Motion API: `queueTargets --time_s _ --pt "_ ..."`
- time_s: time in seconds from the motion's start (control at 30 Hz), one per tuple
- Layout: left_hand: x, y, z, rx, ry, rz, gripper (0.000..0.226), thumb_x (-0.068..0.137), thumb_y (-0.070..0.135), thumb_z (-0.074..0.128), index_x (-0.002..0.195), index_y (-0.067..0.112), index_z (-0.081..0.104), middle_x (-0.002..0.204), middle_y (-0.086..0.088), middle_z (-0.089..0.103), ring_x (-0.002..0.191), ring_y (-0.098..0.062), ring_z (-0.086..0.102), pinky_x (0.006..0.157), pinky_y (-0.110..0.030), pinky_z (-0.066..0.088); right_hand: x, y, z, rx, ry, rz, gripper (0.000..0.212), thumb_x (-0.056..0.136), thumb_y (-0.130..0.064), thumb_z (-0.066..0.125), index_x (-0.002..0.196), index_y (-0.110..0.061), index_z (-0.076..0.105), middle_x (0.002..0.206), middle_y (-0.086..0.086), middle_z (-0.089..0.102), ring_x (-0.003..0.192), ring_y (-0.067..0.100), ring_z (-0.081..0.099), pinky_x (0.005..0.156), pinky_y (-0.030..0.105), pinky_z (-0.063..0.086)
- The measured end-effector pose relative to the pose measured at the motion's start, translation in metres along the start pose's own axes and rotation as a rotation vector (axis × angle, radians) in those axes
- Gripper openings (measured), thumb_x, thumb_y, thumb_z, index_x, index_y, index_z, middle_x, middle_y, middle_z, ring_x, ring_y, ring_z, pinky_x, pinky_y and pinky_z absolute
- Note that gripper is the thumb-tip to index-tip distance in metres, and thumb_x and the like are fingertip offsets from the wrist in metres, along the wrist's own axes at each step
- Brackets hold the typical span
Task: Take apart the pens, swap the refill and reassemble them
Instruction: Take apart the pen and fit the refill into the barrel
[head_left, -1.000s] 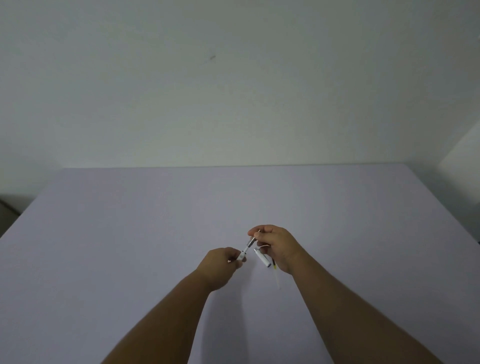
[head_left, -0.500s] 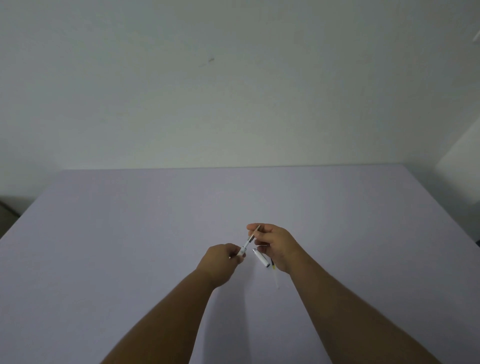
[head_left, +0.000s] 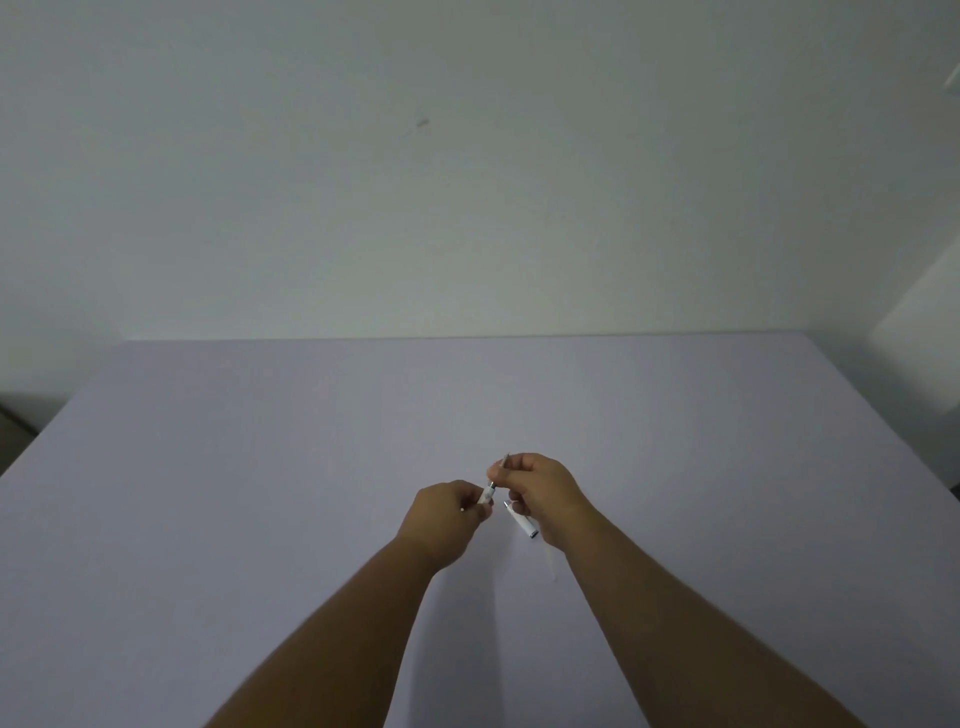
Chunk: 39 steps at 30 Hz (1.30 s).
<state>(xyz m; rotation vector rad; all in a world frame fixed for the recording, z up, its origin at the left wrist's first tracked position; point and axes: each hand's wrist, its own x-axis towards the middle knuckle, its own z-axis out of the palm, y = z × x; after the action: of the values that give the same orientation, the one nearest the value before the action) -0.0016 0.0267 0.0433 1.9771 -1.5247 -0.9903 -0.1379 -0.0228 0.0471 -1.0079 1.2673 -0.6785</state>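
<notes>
Refill (head_left: 498, 474): thin dark rod between the two hands, held above the table (head_left: 260, 467), near the middle. More of it shows now than a second ago. Then the right fingertips sat almost against the barrel mouth; now a clear stretch of rod spans the gap, and its far tip pokes out beyond the right thumb.

Left hand (head_left: 445, 514): clenched round a short white barrel (head_left: 487, 494), only the mouth end and a small white spot at the knuckles showing. It has barely moved.

Right hand (head_left: 543, 493): thumb and forefinger pinching the refill near its far end. It has drifted slightly far and right, away from the left. The lower fingers also trap a second white pen piece (head_left: 522, 519), which slants near-right below the palm; a dark ring marks its lower end. A pale sliver trails below that, too faint to identify.

Reading: the rod is coming out of the barrel, not going in, so this looks like the take-apart stage, refill partly withdrawn. Whether it has fully cleared the barrel, I cannot tell; the join is too small. Swap and reassembly remain. Risk: the crowded right hand could drop the spare piece.
</notes>
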Motion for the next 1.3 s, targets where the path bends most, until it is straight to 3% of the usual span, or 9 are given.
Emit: queueTargets --time_s 0.1,0.23,0.43,0.6,0.73,0.87,1.0,1.17,1.3 --pt "0.0 0.003 0.002 0.008 0.001 0.003 0.021 0.089 0.029 0.056 0.102 0.017 0.068 0.091 0.001 0.065 0.074 -0.012 0.054 0.056 -0.015 0.039 0.0 -0.001 0.001 -0.079 0.065 0.022 0.024 0.077 -0.029 0.074 0.069 -0.016 0.055 0.067 -0.003 0.054 0.059 0.012 0.044 0.057 0.025 0.041" --pt "0.001 0.003 -0.001 0.011 0.007 -0.023 0.021 0.089 0.029 0.057 0.102 0.017 0.068 0.089 0.001 0.063 0.074 -0.014 0.055 0.058 -0.018 0.042 0.0 -0.001 0.001 0.032 -0.017 0.005 0.01 0.083 -0.03 0.068 0.084 -0.021 0.066 0.084 -0.002 0.064 0.065 0.012 0.045 0.063 0.025 0.043" --pt "0.0 0.005 0.002 0.041 0.006 -0.004 0.022 0.09 0.03 0.056 0.101 0.015 0.068 0.093 -0.004 0.068 0.074 -0.015 0.055 0.059 -0.017 0.04 0.001 0.003 0.004 -0.195 0.071 -0.022 0.024 0.079 -0.032 0.07 0.068 -0.019 0.054 0.073 -0.002 0.058 0.067 0.014 0.049 0.062 0.026 0.041" --pt "0.0 0.007 0.001 0.008 0.021 0.003 0.02 0.088 0.029 0.058 0.1 0.017 0.069 0.098 -0.002 0.069 0.077 -0.015 0.057 0.061 -0.02 0.043 0.002 -0.003 0.0 -0.03 0.007 0.045 0.005 0.082 -0.016 0.067 0.08 -0.016 0.062 0.084 0.001 0.058 0.063 0.013 0.045 0.059 0.025 0.039" --pt "0.0 0.008 0.002 -0.01 0.012 -0.002 0.02 0.089 0.029 0.058 0.099 0.017 0.069 0.093 -0.002 0.068 0.073 -0.016 0.057 0.064 -0.025 0.046 0.002 -0.004 0.001 0.014 -0.009 0.037 0.006 0.081 -0.013 0.067 0.079 -0.018 0.069 0.08 -0.003 0.062 0.062 0.011 0.046 0.06 0.024 0.04" --pt "0.003 0.008 -0.002 -0.008 0.02 -0.014 0.019 0.088 0.028 0.057 0.098 0.017 0.069 0.09 0.0 0.066 0.073 -0.014 0.056 0.061 -0.023 0.045 0.002 -0.005 0.001 0.103 0.005 0.041 0.015 0.08 -0.013 0.063 0.086 -0.004 0.073 0.074 0.002 0.055 0.057 0.012 0.041 0.056 0.023 0.04" --pt "0.002 0.008 -0.002 -0.016 0.023 -0.01 0.018 0.088 0.027 0.058 0.098 0.018 0.069 0.092 0.001 0.068 0.074 -0.014 0.057 0.064 -0.024 0.046 0.003 -0.007 -0.002 -0.094 0.03 0.042 0.015 0.079 -0.024 0.069 0.071 -0.012 0.066 0.068 -0.001 0.051 0.058 0.013 0.044 0.059 0.025 0.041" --pt "0.0 0.009 0.0 0.0 0.021 -0.003 0.019 0.088 0.029 0.058 0.099 0.018 0.069 0.096 0.0 0.069 0.078 -0.014 0.057 0.067 -0.022 0.041 0.006 -0.008 -0.001 -0.047 -0.015 0.034 0.009 0.081 -0.02 0.068 0.072 -0.018 0.065 0.078 -0.001 0.061 0.062 0.013 0.047 0.061 0.025 0.041" --pt "0.0 0.01 0.0 0.003 -0.008 -0.013 0.018 0.088 0.029 0.058 0.096 0.017 0.068 0.084 0.001 0.063 0.06 -0.011 0.052 0.061 -0.026 0.045 0.007 -0.009 0.0 -0.207 0.049 0.044 0.038 0.073 -0.039 0.075 0.071 -0.009 0.053 0.074 0.002 0.053 0.065 0.017 0.047 0.066 0.031 0.044"
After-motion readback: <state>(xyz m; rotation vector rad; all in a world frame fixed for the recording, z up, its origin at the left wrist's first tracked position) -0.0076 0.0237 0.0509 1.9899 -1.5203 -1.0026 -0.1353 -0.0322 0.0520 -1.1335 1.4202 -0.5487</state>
